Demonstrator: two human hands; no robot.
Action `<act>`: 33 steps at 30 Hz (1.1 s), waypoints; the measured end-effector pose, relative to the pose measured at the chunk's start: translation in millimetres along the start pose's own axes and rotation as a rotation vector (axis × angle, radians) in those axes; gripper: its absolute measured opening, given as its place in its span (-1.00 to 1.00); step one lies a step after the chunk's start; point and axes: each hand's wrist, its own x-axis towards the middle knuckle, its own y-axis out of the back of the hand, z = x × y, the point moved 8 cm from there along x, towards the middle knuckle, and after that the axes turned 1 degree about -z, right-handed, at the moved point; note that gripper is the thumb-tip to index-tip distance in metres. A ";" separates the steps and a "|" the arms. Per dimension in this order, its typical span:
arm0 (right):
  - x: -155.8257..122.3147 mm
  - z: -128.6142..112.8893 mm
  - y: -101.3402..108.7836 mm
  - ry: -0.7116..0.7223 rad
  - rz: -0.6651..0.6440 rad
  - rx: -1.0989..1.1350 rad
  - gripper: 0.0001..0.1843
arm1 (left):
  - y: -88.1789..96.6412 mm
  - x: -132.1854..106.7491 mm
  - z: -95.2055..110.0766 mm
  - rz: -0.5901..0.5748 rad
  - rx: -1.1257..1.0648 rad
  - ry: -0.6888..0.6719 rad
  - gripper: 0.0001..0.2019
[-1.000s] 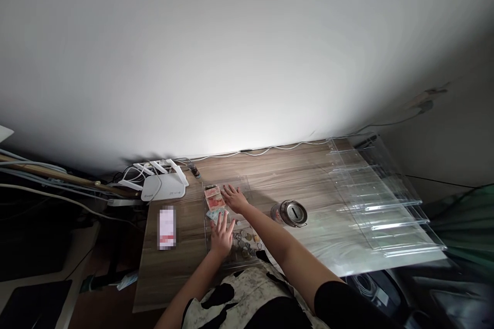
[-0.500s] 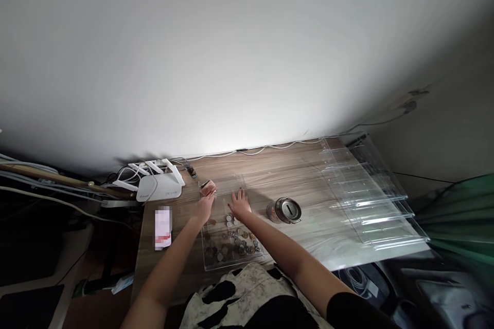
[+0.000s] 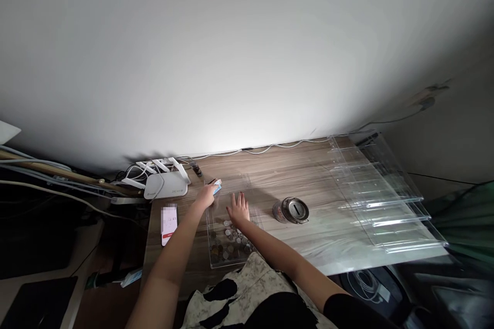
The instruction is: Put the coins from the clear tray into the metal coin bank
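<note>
My left hand (image 3: 205,197) is closed on a small bundle of banknotes (image 3: 218,185), with a bluish-white face and a darker edge showing. It is over the far left part of a clear plastic tray (image 3: 227,266). To its right, my right hand (image 3: 239,209) lies palm down with fingers spread, apparently on the tray and holding nothing. Many loose coins (image 3: 230,249), silver and brownish, lie in the tray's near half. Some are partly hidden by my right forearm. A round metal coin bank (image 3: 296,210) with a slotted lid stands upright right of the tray.
A phone (image 3: 169,226) lies on the wooden desk (image 3: 270,169) at the left. Behind it are a white router (image 3: 166,185) with cables and a small dark cylindrical object (image 3: 196,168). Stacked clear plastic panels (image 3: 386,200) cover the right side. A cable runs along the wall.
The bundle in my left hand showed a reddish face before and shows a bluish-white one now. My right hand remains spread over the tray. The whole view has shifted slightly.
</note>
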 end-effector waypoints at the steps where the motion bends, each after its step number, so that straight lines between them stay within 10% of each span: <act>1: -6.3 1.7 -8.1 0.026 -0.017 -0.001 -0.24 | -0.5 0.4 1.7 0.009 0.023 -0.030 -0.45; 7: -72.3 -13.1 -35.5 0.442 -0.002 -0.003 -0.37 | -11.4 0.9 7.0 0.041 0.154 -0.214 -0.29; 11: -40.0 -76.5 -10.5 0.703 -0.005 -0.005 -0.35 | -11.8 0.5 12.2 0.075 0.201 -0.248 -0.28; 15: 7.1 -105.4 -4.9 0.644 -0.047 -0.016 -0.35 | -12.6 2.4 14.2 0.088 0.283 -0.210 -0.29; 25: -91.7 -31.4 -42.2 0.917 -0.166 0.054 -0.36 | -39.8 -15.8 31.7 0.176 0.330 -0.391 -0.34; 33: -87.1 22.9 -25.7 0.394 -0.057 0.066 -0.35 | -87.0 -95.4 35.0 0.305 0.019 -0.162 -0.52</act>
